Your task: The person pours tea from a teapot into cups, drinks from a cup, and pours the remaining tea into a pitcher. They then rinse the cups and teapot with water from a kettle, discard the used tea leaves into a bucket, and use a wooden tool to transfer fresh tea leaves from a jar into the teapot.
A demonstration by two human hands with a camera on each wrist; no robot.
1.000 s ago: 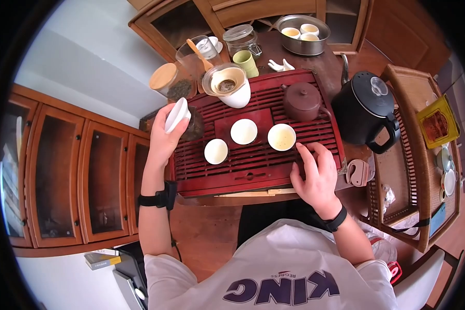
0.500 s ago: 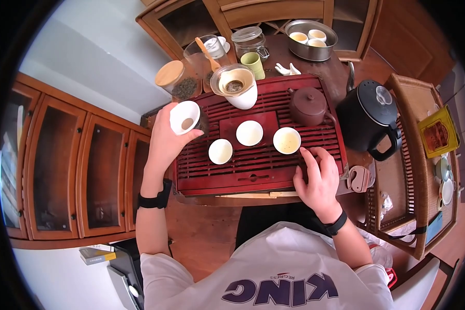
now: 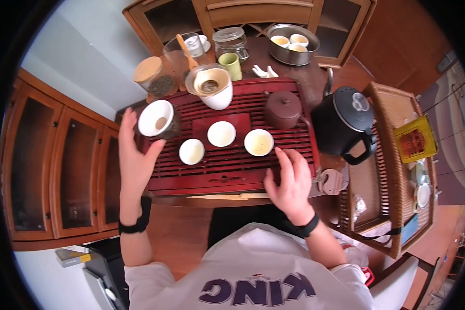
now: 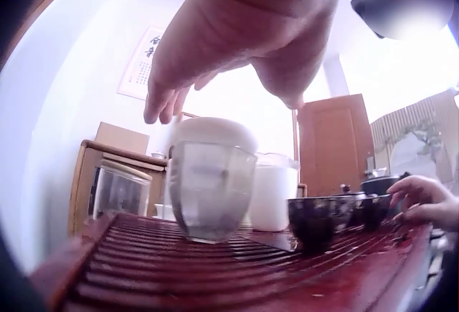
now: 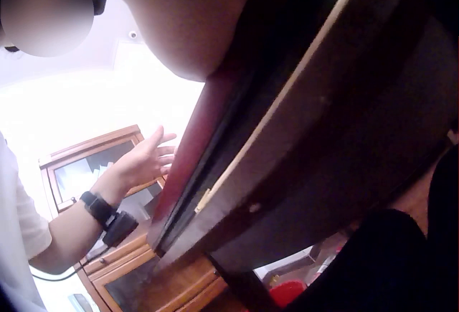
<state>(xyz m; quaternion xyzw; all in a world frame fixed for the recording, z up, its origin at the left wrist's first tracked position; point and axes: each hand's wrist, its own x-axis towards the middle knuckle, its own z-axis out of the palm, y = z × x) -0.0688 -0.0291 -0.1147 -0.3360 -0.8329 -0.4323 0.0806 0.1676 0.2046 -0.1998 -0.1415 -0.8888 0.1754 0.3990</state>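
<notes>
On the left of the red slatted tray [image 3: 232, 179], a white bowl-shaped piece [image 3: 155, 118] sits on top of a glass vessel [image 4: 213, 190]. Spread around its near left side, the left hand [image 3: 134, 163] has thumb and fingers apart; in the left wrist view this hand [image 4: 251, 32] hovers above the white top [image 4: 215, 132]. The right hand [image 3: 292, 186] rests at the tray's front right, fingertips beside a cup of pale liquid [image 3: 259, 142]; whether they touch it I cannot tell. Two more white cups [image 3: 221, 134] [image 3: 191, 152] stand between the hands.
A white pitcher with a strainer [image 3: 217, 96] and a brown teapot [image 3: 285, 109] stand at the tray's back. Behind are jars [image 3: 230, 43], a green cup [image 3: 230, 65] and a metal bowl of cups [image 3: 294, 55]. A black kettle [image 3: 344, 124] is at the right.
The left hand has turned the white piece upright, lowered it onto the glass vessel and let go. The right hand has stayed by the cup. The head view has shifted.
</notes>
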